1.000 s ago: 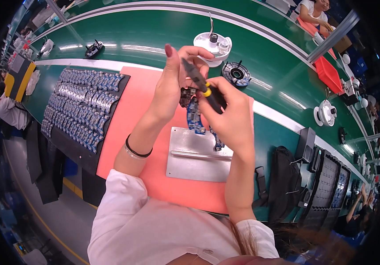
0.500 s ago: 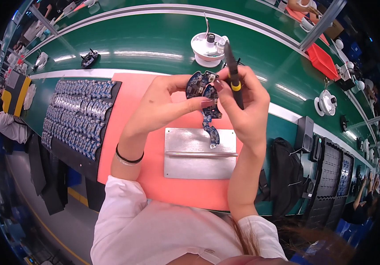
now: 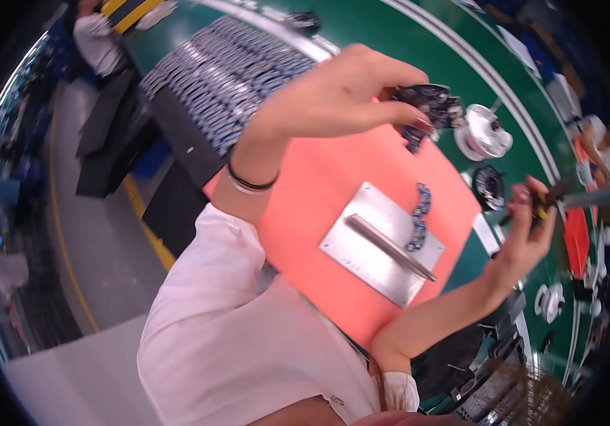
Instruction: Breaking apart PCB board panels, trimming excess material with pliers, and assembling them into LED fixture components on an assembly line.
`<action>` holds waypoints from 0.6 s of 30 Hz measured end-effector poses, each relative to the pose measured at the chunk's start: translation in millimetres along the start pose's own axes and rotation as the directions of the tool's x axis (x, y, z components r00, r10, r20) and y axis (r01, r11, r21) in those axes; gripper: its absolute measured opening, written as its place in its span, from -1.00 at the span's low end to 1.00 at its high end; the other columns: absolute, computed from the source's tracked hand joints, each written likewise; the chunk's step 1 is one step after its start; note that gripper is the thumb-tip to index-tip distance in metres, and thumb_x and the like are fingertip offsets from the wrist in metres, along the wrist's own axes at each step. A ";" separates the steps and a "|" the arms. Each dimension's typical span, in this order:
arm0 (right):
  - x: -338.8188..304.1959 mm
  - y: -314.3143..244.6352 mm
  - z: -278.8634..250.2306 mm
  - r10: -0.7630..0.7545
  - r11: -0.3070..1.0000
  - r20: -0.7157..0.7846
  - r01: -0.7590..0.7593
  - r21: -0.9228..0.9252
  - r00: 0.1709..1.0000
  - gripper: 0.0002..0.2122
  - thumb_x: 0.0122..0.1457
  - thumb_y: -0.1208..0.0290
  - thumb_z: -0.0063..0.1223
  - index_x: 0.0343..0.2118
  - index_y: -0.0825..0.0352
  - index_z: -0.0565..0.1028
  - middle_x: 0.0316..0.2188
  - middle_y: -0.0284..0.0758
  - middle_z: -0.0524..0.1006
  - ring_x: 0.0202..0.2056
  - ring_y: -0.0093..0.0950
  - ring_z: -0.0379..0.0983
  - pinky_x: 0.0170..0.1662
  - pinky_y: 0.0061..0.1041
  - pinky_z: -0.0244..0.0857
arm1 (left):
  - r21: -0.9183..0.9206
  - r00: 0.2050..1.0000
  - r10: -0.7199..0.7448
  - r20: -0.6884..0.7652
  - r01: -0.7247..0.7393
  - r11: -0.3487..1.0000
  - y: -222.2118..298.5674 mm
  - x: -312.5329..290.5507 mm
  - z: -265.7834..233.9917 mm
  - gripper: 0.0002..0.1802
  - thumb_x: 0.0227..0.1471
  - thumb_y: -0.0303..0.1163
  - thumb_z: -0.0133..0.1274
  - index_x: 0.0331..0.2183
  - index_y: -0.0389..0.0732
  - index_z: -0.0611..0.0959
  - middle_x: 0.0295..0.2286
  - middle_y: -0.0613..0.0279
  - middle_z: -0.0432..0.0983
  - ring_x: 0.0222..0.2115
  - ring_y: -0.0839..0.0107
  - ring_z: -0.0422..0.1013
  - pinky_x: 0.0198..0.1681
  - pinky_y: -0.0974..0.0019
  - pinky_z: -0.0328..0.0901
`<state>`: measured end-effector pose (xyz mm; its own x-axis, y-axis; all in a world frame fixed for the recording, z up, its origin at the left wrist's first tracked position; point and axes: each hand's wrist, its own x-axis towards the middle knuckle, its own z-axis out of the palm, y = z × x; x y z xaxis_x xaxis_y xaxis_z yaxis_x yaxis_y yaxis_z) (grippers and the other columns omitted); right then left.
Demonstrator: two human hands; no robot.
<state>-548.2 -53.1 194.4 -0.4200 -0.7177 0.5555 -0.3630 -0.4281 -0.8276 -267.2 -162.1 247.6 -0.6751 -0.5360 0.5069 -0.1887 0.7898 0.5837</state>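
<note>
My left hand is closed on a dark circuit board with curved edges, raised above the coral mat. Well apart on the right, my right hand grips a hand tool with a dark, narrow tip and a black-and-yellow handle; blur hides its exact kind. Between my arms lies a flat metal plate with a raised bar across it. A curved strip of small blue circuit boards rests partly over the plate's far edge.
Many blue circuit boards sit in rows on a black tray at the left. Beyond the mat stand a white round device and a black round part. A red bin is far right. Another person is at upper left.
The whole view has swung and tilted leftward. My hands, together at the circuit board before, are now apart: the left keeps the board, the right has moved away rightward with the tool.
</note>
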 end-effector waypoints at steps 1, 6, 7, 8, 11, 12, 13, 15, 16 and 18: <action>1.3 3.2 -4.9 -0.009 1.000 0.009 0.009 -0.027 1.000 -0.76 0.27 0.45 0.04 -0.05 0.42 0.48 -0.27 -0.34 0.53 -0.36 -0.68 0.33 -0.21 -0.66 0.22 | 0.292 0.996 0.081 0.020 -0.084 0.953 2.6 -21.2 -22.7 -0.76 0.02 -0.47 0.19 -0.28 -0.43 0.59 -0.46 0.03 0.61 -0.48 0.31 0.54 -0.36 0.38 0.39; 4.1 1.9 -8.8 0.035 0.988 0.013 -0.033 -0.148 0.999 -0.75 0.24 0.39 0.09 -0.07 0.37 0.51 -0.26 -0.37 0.53 -0.24 -0.64 0.39 -0.16 -0.66 0.21 | 0.065 0.760 -0.644 -0.093 0.650 0.757 -3.0 -161.8 -99.1 -0.81 0.12 -0.41 0.10 -0.26 -0.34 0.61 -0.49 0.24 0.58 -0.53 0.55 0.48 -0.49 0.46 0.33; 5.9 -0.2 -6.3 0.041 0.977 0.018 -0.037 -0.212 0.999 -0.76 0.26 0.41 0.06 -0.06 0.38 0.50 -0.25 -0.37 0.52 -0.27 -0.65 0.36 -0.16 -0.64 0.20 | 0.019 0.657 -0.739 -0.145 0.749 0.662 -14.4 -195.8 -114.2 -0.81 0.14 -0.40 0.09 -0.25 -0.33 0.61 -0.46 0.28 0.58 -0.51 0.59 0.48 -0.48 0.48 0.35; 5.9 -1.8 -3.0 0.046 0.958 0.018 -0.039 -0.285 0.999 -0.76 0.29 0.42 0.02 -0.04 0.39 0.49 -0.24 -0.37 0.52 -0.29 -0.66 0.32 -0.16 -0.63 0.20 | -0.035 0.546 -0.817 -0.185 0.827 0.561 -33.9 -231.1 -131.5 -0.80 0.17 -0.39 0.08 -0.24 -0.33 0.62 -0.43 0.33 0.58 -0.49 0.63 0.47 -0.47 0.51 0.36; 6.1 -0.2 3.0 0.006 0.948 0.057 0.012 -0.317 0.998 -0.74 0.28 0.42 0.01 -0.02 0.40 0.48 -0.20 -0.35 0.52 -0.24 -0.64 0.37 -0.11 -0.61 0.21 | -0.065 0.269 -0.926 -0.266 0.953 0.296 -100.4 -327.3 -185.2 -0.79 0.18 -0.35 0.07 -0.22 -0.28 0.63 -0.41 0.34 0.56 -0.47 0.62 0.47 -0.45 0.53 0.36; 6.1 -2.1 4.5 0.023 0.947 0.080 0.004 -0.322 0.997 -0.73 0.28 0.42 0.01 0.00 0.40 0.47 -0.17 -0.35 0.52 -0.20 -0.63 0.40 -0.10 -0.59 0.22 | -0.108 0.212 -0.929 -0.305 0.961 0.254 -117.2 -343.3 -199.1 -0.80 0.19 -0.33 0.07 -0.24 -0.26 0.63 -0.41 0.35 0.55 -0.47 0.62 0.47 -0.45 0.53 0.35; 4.6 -0.7 6.7 0.034 0.943 0.079 -0.006 -0.334 0.996 -0.73 0.28 0.42 0.01 0.00 0.40 0.47 -0.17 -0.35 0.52 -0.20 -0.63 0.40 -0.10 -0.59 0.22 | -0.082 0.180 -0.935 -0.307 0.973 0.215 -134.4 -353.0 -208.5 -0.79 0.18 -0.27 0.09 -0.27 -0.22 0.63 -0.44 0.40 0.52 -0.46 0.63 0.44 -0.44 0.53 0.35; 3.9 3.9 13.4 0.013 0.956 0.113 0.021 -0.294 0.994 -0.72 0.28 0.41 0.01 0.00 0.40 0.47 -0.14 -0.35 0.52 -0.16 -0.62 0.41 -0.08 -0.58 0.23 | -0.035 0.145 -0.958 -0.247 0.987 0.159 -162.9 -360.2 -222.1 -0.78 0.17 -0.23 0.10 -0.28 -0.20 0.63 -0.46 0.42 0.49 -0.46 0.64 0.41 -0.44 0.52 0.34; 3.2 3.3 15.8 0.055 0.954 0.108 -0.020 -0.298 0.993 -0.74 0.25 0.46 0.01 -0.01 0.36 0.47 -0.13 -0.34 0.51 -0.08 -0.55 0.47 0.03 -0.55 0.25 | 0.013 0.109 -0.973 -0.202 0.994 0.109 -176.8 -364.0 -227.6 -0.76 0.16 -0.20 0.12 -0.29 -0.18 0.62 -0.47 0.45 0.46 -0.46 0.65 0.38 -0.44 0.52 0.33; 2.6 0.9 18.1 0.056 0.952 0.117 -0.017 -0.307 0.992 -0.74 0.25 0.46 0.02 -0.02 0.36 0.48 -0.14 -0.34 0.51 -0.09 -0.55 0.47 0.03 -0.55 0.25 | 0.062 0.112 -0.980 -0.167 0.993 0.103 -195.9 -367.5 -234.5 -0.70 0.14 -0.11 0.14 -0.29 -0.15 0.62 -0.48 0.47 0.42 -0.48 0.65 0.32 -0.45 0.50 0.29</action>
<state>-534.5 -65.2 193.7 -0.3396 -0.7996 0.4953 -0.5936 -0.2263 -0.7723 185.1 -189.8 95.7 0.2286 -0.8834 -0.4090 -0.7336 -0.4325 0.5242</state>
